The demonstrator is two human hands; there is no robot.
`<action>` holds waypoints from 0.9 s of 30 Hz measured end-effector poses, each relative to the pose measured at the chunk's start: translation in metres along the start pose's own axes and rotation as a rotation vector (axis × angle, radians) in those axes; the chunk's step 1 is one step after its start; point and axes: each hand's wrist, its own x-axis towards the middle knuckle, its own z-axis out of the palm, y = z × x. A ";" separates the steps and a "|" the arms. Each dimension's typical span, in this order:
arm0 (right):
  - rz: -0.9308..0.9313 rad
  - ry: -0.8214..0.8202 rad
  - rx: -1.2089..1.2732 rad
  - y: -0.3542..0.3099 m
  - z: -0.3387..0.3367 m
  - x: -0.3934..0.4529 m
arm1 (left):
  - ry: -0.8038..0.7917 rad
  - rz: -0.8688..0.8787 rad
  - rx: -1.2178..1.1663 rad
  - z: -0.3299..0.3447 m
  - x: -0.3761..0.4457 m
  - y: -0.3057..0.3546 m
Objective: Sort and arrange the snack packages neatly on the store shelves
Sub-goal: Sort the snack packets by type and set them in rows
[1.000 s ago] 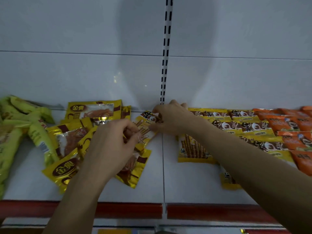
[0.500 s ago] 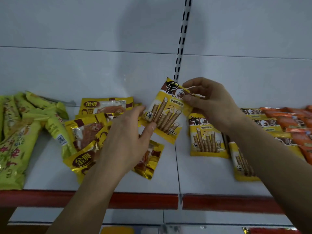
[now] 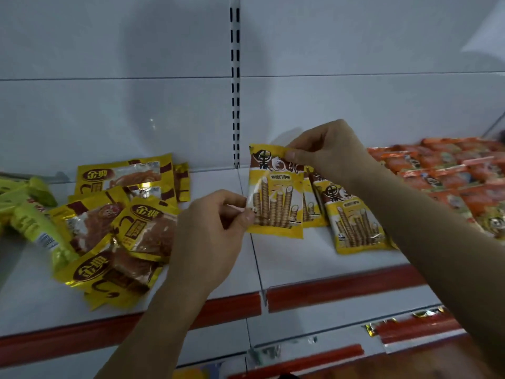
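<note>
Both hands pinch one yellow wafer-roll packet (image 3: 276, 192) — left hand (image 3: 216, 228) at its 8 o'clock edge, right hand (image 3: 325, 151) at 1 o'clock.

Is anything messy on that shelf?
Yes. The shiny gold foil snack packets on the left lie in a crooked heap, overlapping at different angles, unlike the orange packets in rows on the right.

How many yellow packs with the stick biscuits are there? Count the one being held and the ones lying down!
Held wafer-roll pack, pinched by the left hand and right hand: 1
Wafer-roll packs lying on the shelf: 2
Total: 3 in view; the right arm may hide more.
</note>
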 end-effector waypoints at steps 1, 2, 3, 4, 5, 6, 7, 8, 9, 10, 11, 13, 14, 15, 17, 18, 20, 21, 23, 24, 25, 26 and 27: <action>-0.014 0.004 -0.076 0.003 0.000 0.001 | -0.021 -0.017 -0.006 0.007 -0.002 0.001; -0.022 -0.013 -0.154 0.006 0.000 0.001 | -0.043 -0.033 -0.014 0.013 -0.004 0.001; -0.025 -0.036 -0.233 0.009 0.000 0.000 | -0.065 -0.047 -0.019 0.019 -0.005 0.000; -0.026 -0.052 -0.298 0.013 -0.001 -0.001 | -0.087 -0.055 -0.014 0.023 -0.006 -0.001; -0.030 -0.053 -0.339 0.016 -0.002 -0.002 | -0.108 -0.060 -0.004 0.027 -0.007 -0.002; -0.039 -0.043 -0.370 0.019 -0.003 -0.002 | -0.124 -0.064 0.007 0.030 -0.007 -0.002; -0.051 -0.032 -0.402 0.020 -0.004 -0.003 | -0.137 -0.066 0.017 0.032 -0.008 -0.002; -0.058 -0.028 -0.434 0.022 -0.005 -0.004 | -0.146 -0.063 0.024 0.034 -0.008 -0.001; -0.059 -0.033 -0.462 0.023 -0.006 -0.004 | -0.154 -0.060 0.028 0.036 -0.008 0.000; -0.054 -0.048 -0.480 0.023 -0.007 -0.003 | -0.163 -0.059 0.030 0.038 -0.008 0.000; -0.047 -0.071 -0.489 0.023 -0.008 -0.003 | -0.170 -0.060 0.033 0.039 -0.009 0.001; -0.036 -0.122 -0.496 0.025 -0.010 -0.002 | -0.171 -0.064 0.038 0.042 -0.010 0.001; -0.032 -0.139 -0.494 0.027 -0.011 0.000 | -0.166 -0.064 0.043 0.044 -0.010 0.001; -0.033 -0.148 -0.489 0.028 -0.011 0.001 | -0.157 -0.063 0.055 0.045 -0.010 0.001; -0.054 -0.154 -0.489 0.033 -0.012 0.005 | -0.139 -0.048 0.094 0.049 -0.011 0.002; -0.066 -0.163 -0.495 0.036 -0.011 0.006 | -0.128 -0.035 0.113 0.051 -0.012 0.002; -0.089 -0.195 -0.501 0.040 -0.010 0.008 | -0.108 -0.013 0.138 0.055 -0.013 0.003; -0.102 -0.209 -0.503 0.041 -0.009 0.009 | -0.105 -0.006 0.145 0.057 -0.014 0.003; -0.127 -0.219 -0.506 0.045 -0.007 0.008 | -0.104 -0.005 0.157 0.060 -0.015 0.003; -0.139 -0.216 -0.506 0.047 -0.007 0.008 | -0.105 -0.006 0.162 0.061 -0.016 0.002; -0.151 -0.213 -0.504 0.048 -0.006 0.008 | -0.106 -0.006 0.168 0.061 -0.016 0.002; -0.161 -0.213 -0.504 0.050 -0.006 0.009 | -0.109 -0.004 0.174 0.061 -0.017 0.002; -0.170 -0.213 -0.503 0.051 -0.006 0.009 | -0.111 -0.003 0.179 0.061 -0.017 0.003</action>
